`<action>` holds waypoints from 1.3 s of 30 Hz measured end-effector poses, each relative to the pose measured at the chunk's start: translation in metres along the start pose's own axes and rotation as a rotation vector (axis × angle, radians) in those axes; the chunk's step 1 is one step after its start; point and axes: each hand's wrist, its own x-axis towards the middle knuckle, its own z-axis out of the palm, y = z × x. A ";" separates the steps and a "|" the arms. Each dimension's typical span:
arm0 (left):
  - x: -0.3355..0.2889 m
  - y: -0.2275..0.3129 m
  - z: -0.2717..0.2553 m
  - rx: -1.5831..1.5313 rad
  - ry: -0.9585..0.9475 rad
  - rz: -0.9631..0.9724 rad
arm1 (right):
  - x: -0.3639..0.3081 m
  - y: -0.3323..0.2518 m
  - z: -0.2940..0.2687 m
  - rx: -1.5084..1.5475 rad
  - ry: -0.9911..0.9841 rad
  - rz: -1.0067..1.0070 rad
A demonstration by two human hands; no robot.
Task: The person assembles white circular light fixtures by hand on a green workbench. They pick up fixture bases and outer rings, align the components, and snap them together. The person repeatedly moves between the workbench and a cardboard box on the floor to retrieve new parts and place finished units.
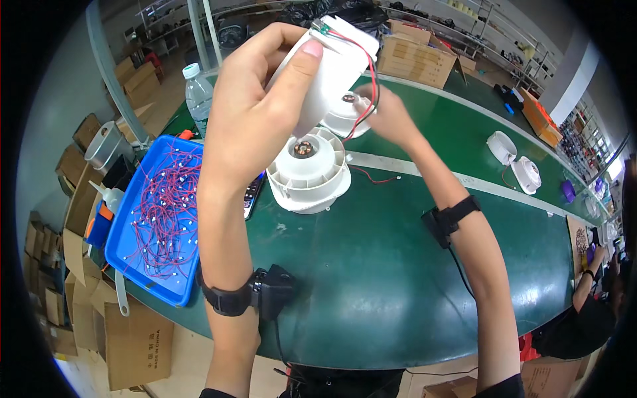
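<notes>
My left hand [255, 113] is raised and closed round a white plastic housing [330, 83], its thumb flat on the near face. A small green circuit board [323, 28] sits at the housing's upper end, and red and black wires [373, 69] hang down from it. Behind those wires, my right hand [391, 118] has its fingers curled beside a far white round fan housing [345, 119]; what they hold, if anything, is hidden. Below the raised part stands another white round fan housing [308, 182] with a copper-coloured motor coil [304, 148] in its centre.
To the left, a blue tray [182, 296] holds a tangle of red and dark wires [166, 212]. Behind it stands a clear bottle [197, 96]. Two white fan parts [526, 175] [501, 147] lie on the green table [371, 278] at right. A co-worker's arm [587, 282] shows at far right.
</notes>
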 end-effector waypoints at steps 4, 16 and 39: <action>-0.003 -0.001 -0.001 0.240 -0.058 0.141 | 0.018 -0.063 -0.056 0.985 -0.193 0.416; -0.015 -0.027 0.052 0.203 -0.317 0.314 | -0.053 -0.058 -0.072 0.950 -0.566 0.381; -0.009 -0.062 -0.022 0.821 -0.608 -0.444 | -0.137 0.111 -0.102 -0.430 0.250 0.624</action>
